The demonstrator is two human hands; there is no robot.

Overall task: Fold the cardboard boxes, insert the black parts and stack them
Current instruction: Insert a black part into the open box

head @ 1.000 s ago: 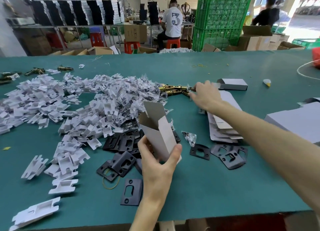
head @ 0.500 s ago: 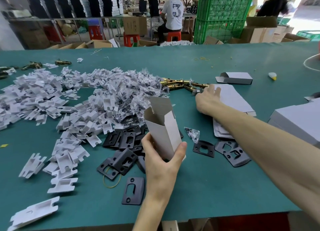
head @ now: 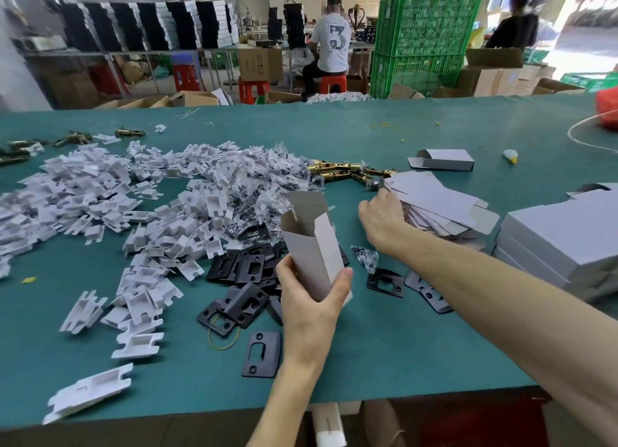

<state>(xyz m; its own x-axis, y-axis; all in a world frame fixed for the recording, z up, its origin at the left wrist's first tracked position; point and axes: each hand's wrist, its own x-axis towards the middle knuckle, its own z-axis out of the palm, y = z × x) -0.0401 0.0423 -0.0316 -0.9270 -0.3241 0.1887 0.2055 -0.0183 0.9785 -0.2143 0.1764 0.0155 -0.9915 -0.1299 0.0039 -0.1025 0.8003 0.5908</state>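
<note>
Left hand (head: 311, 296), lower centre of frame: fingers and thumb wrapped round the lower half of an erected cardboard box (head: 312, 242). Box is held above the desk (head: 401, 346), tilted with its top toward the upper left; top flaps open, interior visible.

Right hand (head: 381, 219), centre right: back of the hand faces the camera and the fingers are curled at the near edge of a fanned pile of flat box blanks (head: 434, 205). The fingertips are hidden, so I cannot tell whether it grips a blank or anything else.

Black parts: a heap of black plates (head: 247, 269) lies on the desk just left of and behind the held box. One single plate (head: 261, 354) lies apart, lower centre, beside the left wrist. More black plates (head: 384, 282) lie under the right forearm. A yellow rubber band (head: 224, 341) lies partly under the heap.

Left half of frame: a wide spread of white plastic inserts (head: 100, 195). Clear bags of small hardware (head: 267, 192) are piled behind the box. Brass latches (head: 337, 170) lie beyond those, next to the blanks.

Upper right of the desk: one closed box (head: 444, 160) lying flat. Right edge: a stack of grey boxes (head: 561, 232).

Background: green crates (head: 424, 38), a seated person in a white shirt (head: 332, 41), red stools (head: 252, 90).
</note>
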